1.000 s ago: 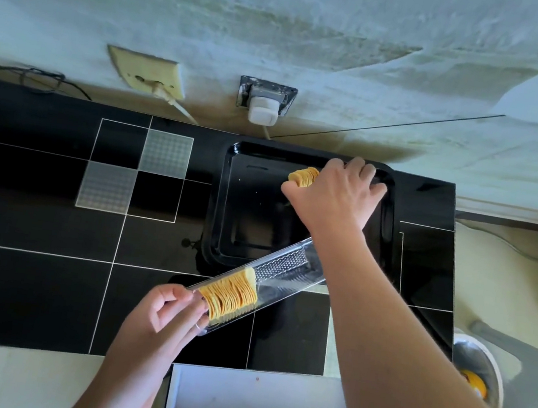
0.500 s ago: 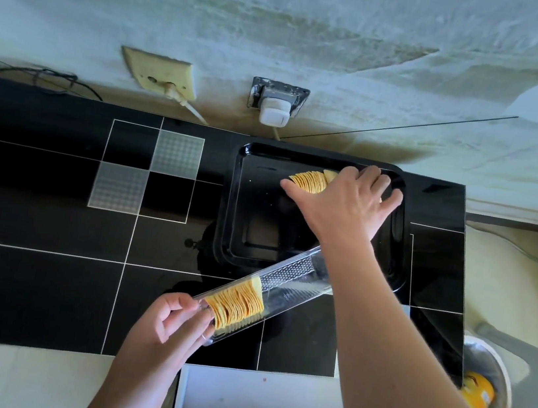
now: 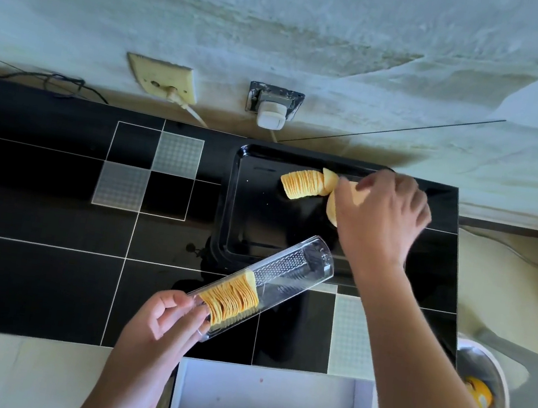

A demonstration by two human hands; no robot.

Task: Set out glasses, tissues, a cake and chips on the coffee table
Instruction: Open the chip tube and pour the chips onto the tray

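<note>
Head view, looking down on a black tiled counter [image 3: 43, 276] against a wall. A black tray [image 3: 257, 230] sits at the back right of the counter. The left hand [image 3: 152, 332] grips the near end of a clear plastic chip sleeve [image 3: 285, 275], fingers and thumb curled round it; the sleeve lies tilted, its open end resting at the tray's near rim. A short stack of chips [image 3: 230, 298] remains in the sleeve beside the left fingers, and the far half of the sleeve is bare. The right hand [image 3: 380, 212] is over the far right part of the tray, fingers curled down onto loose chips [image 3: 332, 209]; motion blur hides whether it pinches them or only nudges them. A fanned row of chips [image 3: 301, 186] lies on the tray just left of that hand.

Judged step: laying chips out on the tray. To do it well, spread them with light fingertip pressure, since thin chips probably snap under a squeeze. Keep the sleeve's mouth over the tray so that sliding chips land inside the rim. Tip the sleeve gently, so the remaining stack slides rather than tumbles.
</note>
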